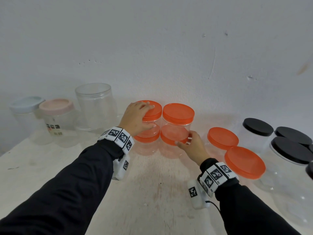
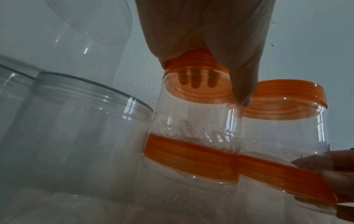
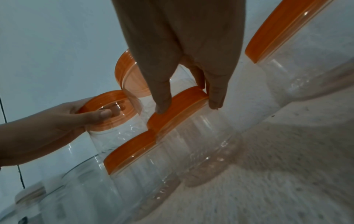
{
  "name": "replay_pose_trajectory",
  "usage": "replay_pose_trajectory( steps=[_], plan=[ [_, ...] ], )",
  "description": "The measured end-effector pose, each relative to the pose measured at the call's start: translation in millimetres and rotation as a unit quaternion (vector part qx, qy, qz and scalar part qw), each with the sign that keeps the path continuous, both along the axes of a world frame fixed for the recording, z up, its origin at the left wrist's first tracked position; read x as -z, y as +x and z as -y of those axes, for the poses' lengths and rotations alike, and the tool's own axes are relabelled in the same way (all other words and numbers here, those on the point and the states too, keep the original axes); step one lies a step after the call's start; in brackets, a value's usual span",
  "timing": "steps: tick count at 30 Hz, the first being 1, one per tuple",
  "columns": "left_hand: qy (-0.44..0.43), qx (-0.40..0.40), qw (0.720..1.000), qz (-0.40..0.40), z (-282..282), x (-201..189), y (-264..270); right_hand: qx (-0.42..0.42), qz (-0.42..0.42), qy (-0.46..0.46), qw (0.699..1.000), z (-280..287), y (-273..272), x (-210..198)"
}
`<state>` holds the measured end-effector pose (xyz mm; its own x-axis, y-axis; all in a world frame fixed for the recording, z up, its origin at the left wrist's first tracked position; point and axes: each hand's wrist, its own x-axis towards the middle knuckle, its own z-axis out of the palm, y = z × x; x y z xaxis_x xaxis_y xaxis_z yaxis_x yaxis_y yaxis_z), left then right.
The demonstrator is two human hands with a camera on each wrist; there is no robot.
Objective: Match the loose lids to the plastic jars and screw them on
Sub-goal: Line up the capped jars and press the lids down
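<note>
Step in hand: handling of two stacks of orange-lidded jars, which stand side by side and touching at the middle of the desk (image 1: 152,192), toward its far edge against the wall. Each stack is one clear jar set on another, and all four carry lids.

Left hand (image 1: 135,118): grip grasping the lid of the upper left jar (image 1: 153,108), fingers spread over the top and thumb curled against the rim. In the left wrist view the fingertips (image 2: 195,80) show as dark marks through the lid. Whether the lid is being turned cannot be told.

Right hand (image 1: 193,145): grip grasping the lid of the lower right jar (image 1: 169,138), where the upper right jar (image 1: 177,121) sits on it. The right wrist view confirms thumb and fingers (image 3: 162,100) pinching that rim.

Remaining stock: two more orange-lidded jars (image 1: 243,161) near the right edge, black-lidded jars (image 1: 258,126) beyond them, a tall clear jar without a lid (image 1: 94,106) left of the stacks, and a pink-lidded jar (image 1: 56,106) and a blue-lidded jar (image 1: 27,102) toward the far left corner.

Judgement: the task appears well advanced; only the tall jar shows no lid, and no loose lid for it is in view. The next move calls for a firm twist of the gripped lid while the stack below is held steady, since the stacked jars could topple.
</note>
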<state>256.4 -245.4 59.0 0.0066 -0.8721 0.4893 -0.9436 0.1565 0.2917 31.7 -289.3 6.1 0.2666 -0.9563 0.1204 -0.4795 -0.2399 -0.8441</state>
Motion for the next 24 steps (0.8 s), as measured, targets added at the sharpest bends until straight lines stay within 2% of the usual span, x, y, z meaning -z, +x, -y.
replay_pose_trajectory(
  steps=[10, 12, 15, 18, 22, 24],
  plan=[
    [-0.004, 0.005, 1.0, -0.008, -1, 0, 0, -0.013, -0.047, 0.023, 0.999, 4, -3, -5],
    [-0.009, 0.005, 1.0, -0.009, -2, 0, 0, -0.025, -0.099, 0.026, 0.994, 4, -8, -9],
    [-0.016, 0.006, 1.0, -0.007, -1, 1, 0, -0.006, -0.21, -0.035, 0.977, 6, -25, -26],
    [-0.016, 0.004, 1.0, -0.004, 1, 1, 1, 0.045, -0.303, -0.097, 0.947, 12, -45, -43],
    [-0.016, -0.002, 1.0, -0.005, -1, 1, -1, 0.094, -0.432, -0.063, 0.895, 23, -66, -42],
    [-0.014, -0.001, 1.0, -0.002, -2, 1, -2, 0.105, -0.439, -0.022, 0.892, 25, -72, -37]
  ],
)
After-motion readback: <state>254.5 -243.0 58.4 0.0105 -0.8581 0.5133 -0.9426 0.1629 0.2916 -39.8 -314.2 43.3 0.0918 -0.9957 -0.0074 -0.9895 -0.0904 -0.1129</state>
